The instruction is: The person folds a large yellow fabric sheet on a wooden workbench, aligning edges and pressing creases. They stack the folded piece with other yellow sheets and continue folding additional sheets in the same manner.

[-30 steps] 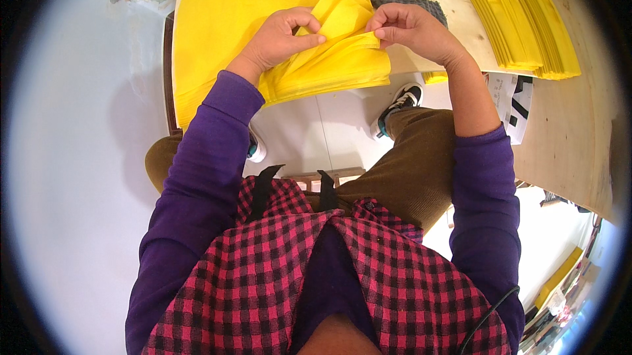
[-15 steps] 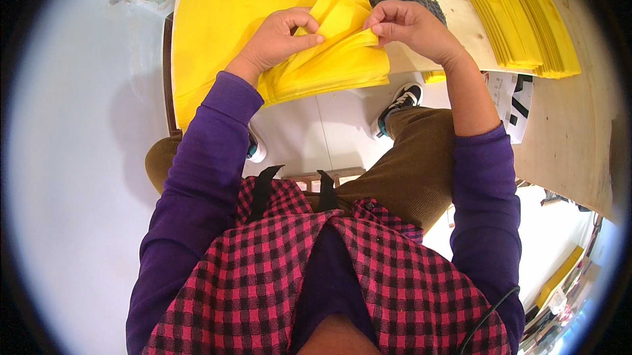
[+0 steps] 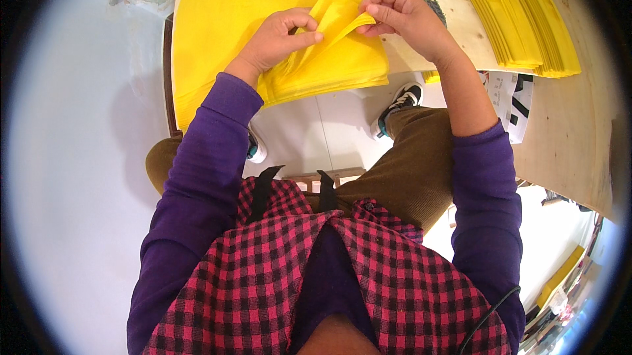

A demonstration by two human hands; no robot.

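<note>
A stack of thin yellow fabric sheets (image 3: 224, 19) lies on the wooden table in front of me, its near edge hanging slightly over the table's side. My right hand (image 3: 409, 21) pinches the folded corner of a top sheet between thumb and fingers and holds it raised. Closed around a bunched part of the same yellow fabric is my left hand (image 3: 280, 39), thumb and curled forefinger close together. Creases run through the cloth between the two hands. Partly hidden behind my right hand is a dark grey, rough-textured item (image 3: 434, 9).
Another pile of folded yellow fabric (image 3: 520, 16) lies at the right on the pale wooden table (image 3: 566, 131). A white sheet with black print (image 3: 519, 108) hangs by the table edge. To the left stands a white wall (image 3: 79, 157). My shoes (image 3: 398, 108) rest on the tiled floor below.
My right hand has moved slightly up and to the left, carrying the folded fabric corner with it. My left hand stays nearly in place.
</note>
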